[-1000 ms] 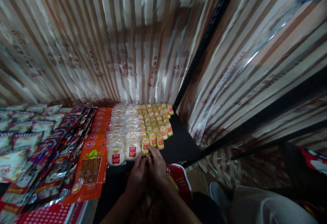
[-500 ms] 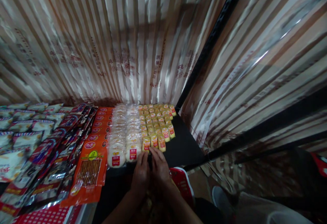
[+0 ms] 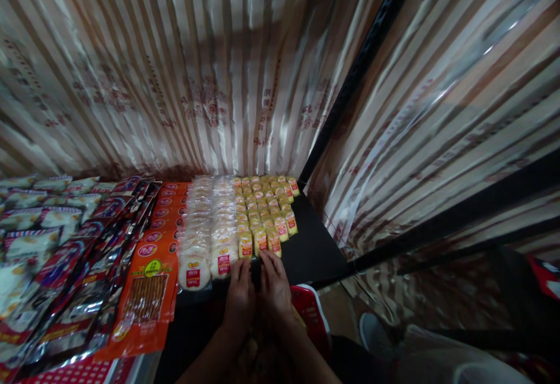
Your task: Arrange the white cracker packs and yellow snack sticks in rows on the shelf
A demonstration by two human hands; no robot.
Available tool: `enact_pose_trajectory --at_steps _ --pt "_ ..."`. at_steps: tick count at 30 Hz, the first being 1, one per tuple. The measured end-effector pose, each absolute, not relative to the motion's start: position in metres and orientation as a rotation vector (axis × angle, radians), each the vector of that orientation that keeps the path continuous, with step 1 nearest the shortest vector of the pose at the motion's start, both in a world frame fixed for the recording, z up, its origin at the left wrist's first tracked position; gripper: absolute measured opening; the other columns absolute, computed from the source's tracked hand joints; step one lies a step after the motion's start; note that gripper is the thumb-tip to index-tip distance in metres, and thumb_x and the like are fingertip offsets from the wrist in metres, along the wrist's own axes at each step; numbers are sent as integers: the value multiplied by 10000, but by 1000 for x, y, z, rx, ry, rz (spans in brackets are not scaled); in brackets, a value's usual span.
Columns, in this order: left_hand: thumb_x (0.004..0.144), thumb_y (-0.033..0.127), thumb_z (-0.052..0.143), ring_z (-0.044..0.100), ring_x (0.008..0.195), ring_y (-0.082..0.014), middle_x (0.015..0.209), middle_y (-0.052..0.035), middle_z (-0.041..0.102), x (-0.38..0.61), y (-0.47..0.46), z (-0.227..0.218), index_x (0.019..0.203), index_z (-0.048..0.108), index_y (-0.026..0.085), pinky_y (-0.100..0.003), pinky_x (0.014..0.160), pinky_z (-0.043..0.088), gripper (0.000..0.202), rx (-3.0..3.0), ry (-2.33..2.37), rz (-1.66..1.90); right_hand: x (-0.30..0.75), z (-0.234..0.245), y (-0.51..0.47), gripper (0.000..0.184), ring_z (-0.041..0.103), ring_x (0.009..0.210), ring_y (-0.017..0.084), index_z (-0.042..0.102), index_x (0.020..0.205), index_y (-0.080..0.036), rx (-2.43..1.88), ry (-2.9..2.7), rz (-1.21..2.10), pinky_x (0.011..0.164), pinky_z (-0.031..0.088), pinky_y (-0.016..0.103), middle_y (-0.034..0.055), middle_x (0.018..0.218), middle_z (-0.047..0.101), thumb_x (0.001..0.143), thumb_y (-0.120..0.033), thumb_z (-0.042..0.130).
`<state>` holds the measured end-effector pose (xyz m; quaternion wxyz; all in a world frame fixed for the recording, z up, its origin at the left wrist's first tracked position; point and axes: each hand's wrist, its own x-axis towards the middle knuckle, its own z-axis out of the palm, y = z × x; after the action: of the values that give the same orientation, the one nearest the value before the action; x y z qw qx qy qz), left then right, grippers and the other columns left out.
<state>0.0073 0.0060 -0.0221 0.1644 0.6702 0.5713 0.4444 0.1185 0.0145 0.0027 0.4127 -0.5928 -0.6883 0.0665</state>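
My left hand (image 3: 240,295) and my right hand (image 3: 275,288) lie side by side on the black shelf (image 3: 312,250), knuckles up, fingers curled together. Their fingertips reach the front end of the rows of small yellow snack packets (image 3: 262,215). Whether anything is between the fingers is hidden. Left of these packets run two rows of round white rice-cracker packs (image 3: 210,232) with red labels.
Orange snack bags (image 3: 151,290), dark red packets (image 3: 94,255) and white bags (image 3: 30,238) fill the shelf to the left. Striped plastic sheeting (image 3: 196,80) hangs behind and to the right, past a black upright post (image 3: 350,74). A red basket (image 3: 308,311) sits below the shelf edge.
Both hands have slid slightly right and nearer together at the front of the yellow packets. The view has shifted a little left.
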Motion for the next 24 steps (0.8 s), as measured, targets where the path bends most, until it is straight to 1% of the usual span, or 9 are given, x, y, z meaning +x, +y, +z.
enact_pose_trajectory --at_steps 5,9,12,15,17,20,22,24 --pt "894 169 307 506 1140 -231 1181 -163 551 8 5 -26 1228 511 113 -413 929 491 395 1993 1653 1287 113 -2 18 421 504 1164 205 503 1272 -197 -1499 -1772 156 941 488 363 122 1263 517 875 -178 364" --pt "878 153 341 505 1132 -236 1151 -166 562 9 5 -23 1238 482 87 -407 929 492 392 2117 1638 1305 111 1 18 409 506 1160 209 519 1256 -185 -1462 -1797 129 966 469 378 122 1241 543 873 -181 374" --pt "875 122 323 520 1114 -219 1137 -146 576 7 6 -22 1215 495 101 -381 923 502 382 2212 1638 1320 113 1 17 404 504 1166 212 527 1246 -198 -1498 -1755 104 961 473 383 119 1264 524 873 -177 374" --pt "875 107 307 545 1087 -209 1114 -148 589 5 6 -26 1184 519 102 -349 882 529 375 2247 1661 1320 115 -3 17 423 496 1185 224 511 1265 -196 -1519 -1728 87 942 489 382 123 1276 518 869 -168 364" --pt "874 116 317 553 1083 -219 1100 -155 597 4 5 -30 1174 527 97 -357 862 540 367 2283 1661 1332 115 -8 19 436 488 1196 229 496 1281 -188 -1513 -1731 89 958 479 391 123 1278 524 864 -163 368" --pt "879 138 328 578 1060 -224 1090 -138 620 5 7 -29 1200 518 126 -373 844 549 373 2409 1617 1305 114 -14 23 447 483 1204 226 487 1290 -187 -1502 -1710 115 985 459 397 114 1281 530 855 -168 390" --pt "889 152 328 595 1039 -218 1087 -121 635 6 10 -26 1210 515 141 -374 842 551 371 2533 1574 1263 114 -15 24 446 485 1205 218 493 1286 -191 -1500 -1687 146 985 461 390 108 1282 531 854 -164 387" --pt "897 153 317 595 1048 -220 1100 -119 641 6 13 -21 1214 512 128 -375 854 546 374 2666 1526 1235 114 -15 25 452 498 1194 211 491 1288 -191 -1498 -1678 181 973 471 383 107 1274 540 853 -153 374"
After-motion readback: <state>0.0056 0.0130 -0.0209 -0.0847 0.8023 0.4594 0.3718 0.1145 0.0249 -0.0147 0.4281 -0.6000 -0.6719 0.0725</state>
